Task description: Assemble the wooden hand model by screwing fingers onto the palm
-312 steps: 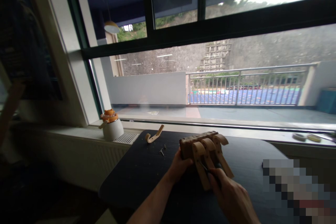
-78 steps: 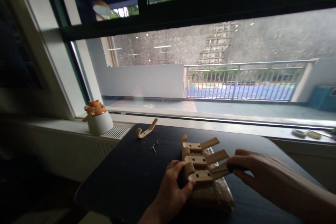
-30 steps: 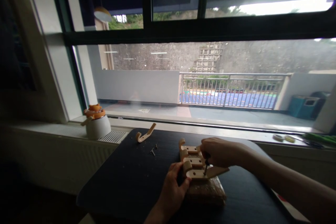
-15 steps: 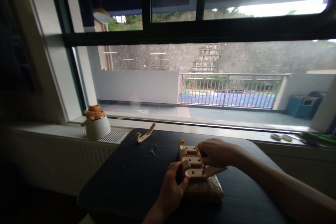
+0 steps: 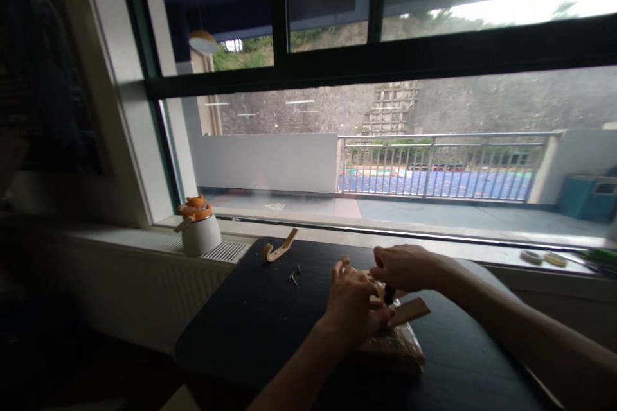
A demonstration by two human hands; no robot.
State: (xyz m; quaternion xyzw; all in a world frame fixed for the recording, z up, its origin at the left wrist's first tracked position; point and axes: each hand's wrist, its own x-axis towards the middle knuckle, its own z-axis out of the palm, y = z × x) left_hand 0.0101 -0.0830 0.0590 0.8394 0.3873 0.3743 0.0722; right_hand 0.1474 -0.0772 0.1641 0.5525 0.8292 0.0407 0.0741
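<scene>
My left hand lies over a row of pale wooden hooks, its fingers gripping the nearest wooden hook and covering most of the row. Beneath them is a brown block in shiny clear wrapping. My right hand is closed in a fist around what looks like a screwdriver. Its dark lower part points down at the hooks, close to my left fingers; the handle is hidden in the fist. Farther left lie a loose wooden hook and several small screws.
The dark table has rounded corners and stands against a windowsill. A white jug with an orange lid sits on the sill at left. Tape rolls lie on the sill at right.
My left hand has moved right and up, from the hooks' left edge to over the top of them. My right hand stays at the hooks. The whole view has shifted slightly.
</scene>
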